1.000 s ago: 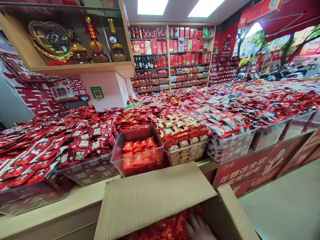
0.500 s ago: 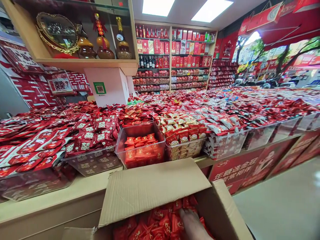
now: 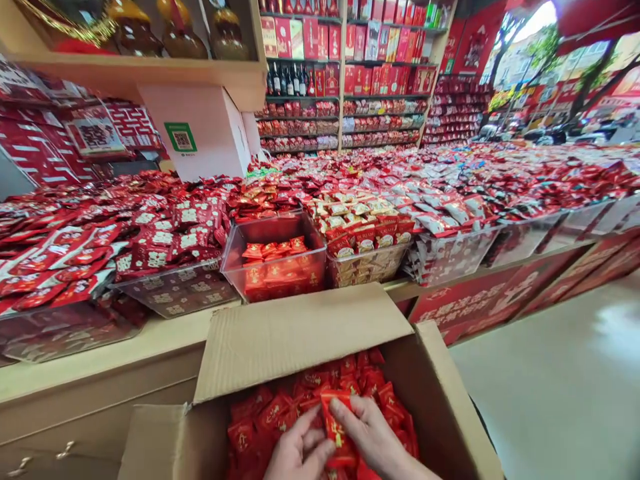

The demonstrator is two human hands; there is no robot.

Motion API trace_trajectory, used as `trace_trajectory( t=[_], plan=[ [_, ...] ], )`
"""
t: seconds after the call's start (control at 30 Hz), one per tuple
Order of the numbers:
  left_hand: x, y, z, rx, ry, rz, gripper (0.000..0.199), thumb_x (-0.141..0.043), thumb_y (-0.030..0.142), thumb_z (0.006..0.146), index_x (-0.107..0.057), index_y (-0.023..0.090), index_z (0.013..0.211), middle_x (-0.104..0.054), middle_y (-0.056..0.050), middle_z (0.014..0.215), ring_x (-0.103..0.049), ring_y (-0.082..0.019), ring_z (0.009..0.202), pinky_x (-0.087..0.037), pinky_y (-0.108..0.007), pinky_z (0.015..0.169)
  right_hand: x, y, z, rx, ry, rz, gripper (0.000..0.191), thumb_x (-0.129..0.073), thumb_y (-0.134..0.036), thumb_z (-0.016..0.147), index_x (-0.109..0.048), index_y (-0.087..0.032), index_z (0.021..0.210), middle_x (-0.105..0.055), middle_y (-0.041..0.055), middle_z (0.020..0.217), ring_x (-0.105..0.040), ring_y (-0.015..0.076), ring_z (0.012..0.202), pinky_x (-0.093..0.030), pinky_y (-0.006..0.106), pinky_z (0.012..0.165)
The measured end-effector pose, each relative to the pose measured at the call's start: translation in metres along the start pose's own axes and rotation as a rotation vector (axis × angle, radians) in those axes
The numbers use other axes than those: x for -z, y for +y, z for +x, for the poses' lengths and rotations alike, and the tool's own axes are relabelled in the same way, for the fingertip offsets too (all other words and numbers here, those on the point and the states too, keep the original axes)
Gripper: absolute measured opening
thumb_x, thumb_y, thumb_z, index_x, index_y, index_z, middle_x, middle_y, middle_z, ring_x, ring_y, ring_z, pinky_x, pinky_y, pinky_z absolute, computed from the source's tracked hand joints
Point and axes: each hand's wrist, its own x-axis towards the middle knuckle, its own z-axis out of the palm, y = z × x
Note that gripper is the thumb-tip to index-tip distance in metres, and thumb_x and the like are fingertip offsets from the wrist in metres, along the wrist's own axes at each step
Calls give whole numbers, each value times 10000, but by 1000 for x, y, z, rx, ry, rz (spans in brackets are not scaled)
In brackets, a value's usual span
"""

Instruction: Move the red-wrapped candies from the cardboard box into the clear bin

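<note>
A small red candy packet (image 3: 338, 430) with gold lettering is held upright over an open cardboard box (image 3: 305, 337). My right hand (image 3: 373, 433) is closed on its right side, the thumb pressed across the front. From the left, my left hand (image 3: 300, 450) meets the packet's left edge with curled fingers and thumb. Beneath both hands, the box holds many similar red packets (image 3: 273, 410), lying loose. The far box flap is folded outward toward the counter.
Behind the box, a clear plastic bin (image 3: 275, 263) is partly filled with similar red packets. Fuller bins of maroon packets (image 3: 175, 233) and gold-and-red packets (image 3: 367, 233) flank it on the counter (image 3: 100, 363). A display cabinet (image 3: 150, 67) overhangs the left side.
The right hand has lifted from among the packets and now grips one. The left hand has come into view beside it. The view has tilted downward.
</note>
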Motion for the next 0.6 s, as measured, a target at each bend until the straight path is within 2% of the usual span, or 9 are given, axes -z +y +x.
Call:
trace_trajectory(
  t=[0.03,0.17,0.3,0.37,0.47,0.6],
  plan=[
    [-2,7,-4,3,61,31,729,-617,485,623,-379,126,1211,-543,41,606,-494,-109,577,-360,-211,498,-1,-3,0,-30,24,69,400,-462,-494,766,-513,-135,598,-405,-31,537,-317,69,509,-259,198,488],
    [-8,28,-11,-45,104,46,591,-597,366,693,-373,151,1196,-535,54,656,-449,-81,593,-383,-206,558,0,-12,3,-179,39,413,382,-545,-487,714,-519,-125,594,-445,-30,531,-339,60,497,-277,193,498],
    [-10,33,-10,-113,190,83,530,-591,341,704,-386,178,1165,-565,54,645,-468,-82,602,-388,-193,587,-4,-12,7,-241,78,654,356,-597,-463,681,-539,-120,609,-492,-18,539,-375,61,482,-307,203,516],
    [-11,31,-11,-123,194,93,515,-577,352,712,-382,184,1159,-567,52,629,-470,-87,578,-389,-201,569,-6,-11,7,-316,100,748,364,-585,-482,684,-550,-125,626,-494,-18,528,-391,69,476,-324,213,522],
    [-13,27,-11,-144,231,52,512,-569,372,710,-384,199,1155,-554,57,609,-458,-88,552,-382,-210,553,-9,-10,5,-401,108,773,396,-562,-520,684,-559,-126,644,-493,-14,521,-402,79,478,-337,223,531],
    [-16,15,-9,-106,226,-29,589,-594,420,672,-379,190,1169,-513,65,576,-422,-79,526,-337,-208,519,-12,-5,1,-290,136,592,422,-565,-525,679,-526,-115,584,-466,-19,512,-352,63,472,-300,202,507]
  ],
)
